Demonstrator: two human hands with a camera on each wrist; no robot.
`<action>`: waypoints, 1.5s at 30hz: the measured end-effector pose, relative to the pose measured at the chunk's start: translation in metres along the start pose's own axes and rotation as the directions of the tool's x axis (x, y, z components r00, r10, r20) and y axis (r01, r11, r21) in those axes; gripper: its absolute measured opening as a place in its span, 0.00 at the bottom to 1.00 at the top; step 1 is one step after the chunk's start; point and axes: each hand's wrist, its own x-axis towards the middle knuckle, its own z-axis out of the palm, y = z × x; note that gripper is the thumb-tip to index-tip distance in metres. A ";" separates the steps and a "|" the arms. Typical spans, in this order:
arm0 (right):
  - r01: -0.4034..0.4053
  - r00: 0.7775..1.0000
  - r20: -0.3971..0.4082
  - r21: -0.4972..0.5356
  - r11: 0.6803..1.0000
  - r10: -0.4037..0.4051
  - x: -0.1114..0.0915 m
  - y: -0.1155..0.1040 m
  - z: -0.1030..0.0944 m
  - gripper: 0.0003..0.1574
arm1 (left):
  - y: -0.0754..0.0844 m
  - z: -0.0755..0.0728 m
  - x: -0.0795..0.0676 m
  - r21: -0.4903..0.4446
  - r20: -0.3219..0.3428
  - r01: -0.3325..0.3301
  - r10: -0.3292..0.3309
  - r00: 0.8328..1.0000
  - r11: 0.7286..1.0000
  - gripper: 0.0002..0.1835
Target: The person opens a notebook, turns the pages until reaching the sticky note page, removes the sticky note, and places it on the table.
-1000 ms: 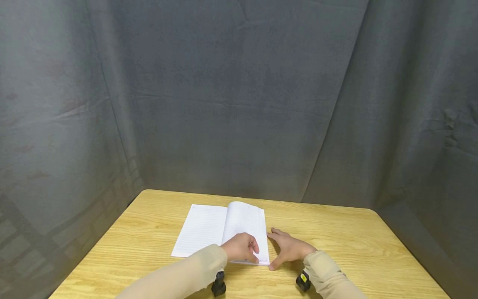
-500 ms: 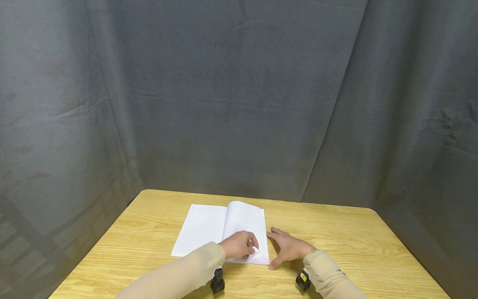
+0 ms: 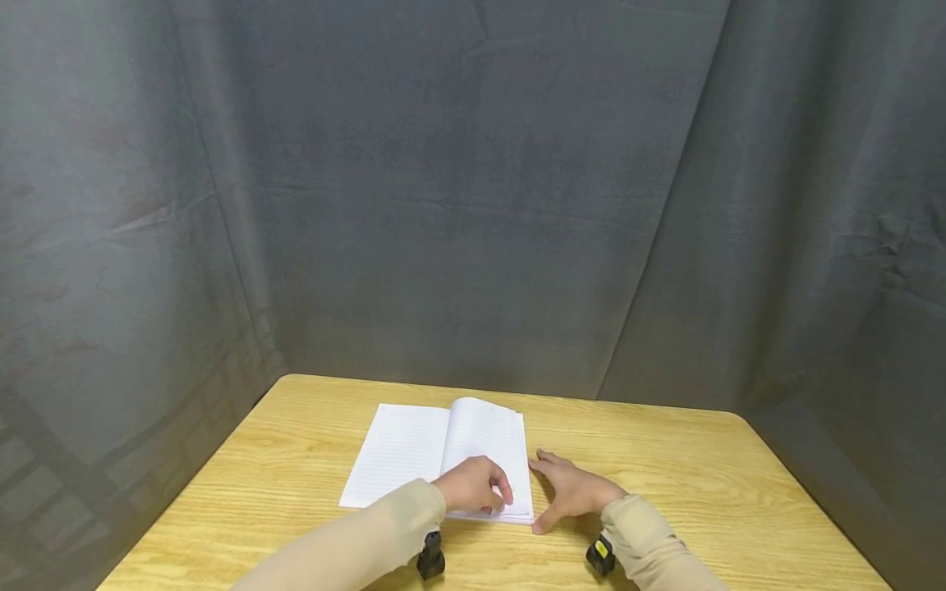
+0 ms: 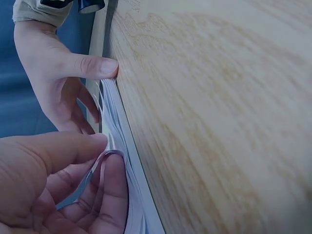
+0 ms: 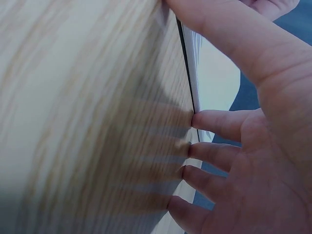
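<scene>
Notebook (image 3: 484, 435), one, white and ruled, lying open on a wood-grain table (image 3: 665, 468); placed just short of the table's far edge, closer to its far left corner than to its far right corner. Left-side page (image 3: 402, 451): flat, faint ruled lines visible. Right-side leaves: a loose stack, bowed upward beside the spine, edges slightly uneven along the notebook's right side. Left hand (image 3: 470, 486): reaching across the notebook to its near edge, close to the near right corner; thumb and curled fingers pinch the edge of a leaf, which bends round the fingers in the left wrist view; how many leaves are caught cannot be told. Right hand (image 3: 578, 490): thumb and fingers spread, set about the notebook's near right corner; thumb tip at that corner, the other fingertips down on the table along the notebook's right edge, the foremost touching it. Sleeves, two, pale beige: left sleeve (image 3: 369, 533) and right sleeve (image 3: 650, 533). Wrist devices, two, black: left device (image 3: 431, 556) plain, right device (image 3: 601, 556) bearing a yellow mark. Curtain (image 3: 473, 197), dark grey, creased, hanging beyond the table's far edge and along both sides.
</scene>
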 end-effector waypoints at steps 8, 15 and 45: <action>-0.018 1.000 0.002 -0.012 1.000 0.018 -0.001 -0.002 0.000 0.65 | -0.002 0.000 0.000 -0.022 -0.029 -0.011 0.010 1.000 1.000 0.08; -0.006 1.000 0.001 -0.020 1.000 0.006 -0.001 -0.001 0.000 0.65 | 0.000 -0.010 -0.003 -0.045 -0.101 -0.068 0.064 0.993 0.997 0.07; 0.034 0.999 0.033 0.036 0.999 -0.036 -0.001 0.002 -0.003 0.70 | -0.036 -0.114 -0.082 -0.229 -0.374 -0.029 -0.061 0.925 0.973 0.06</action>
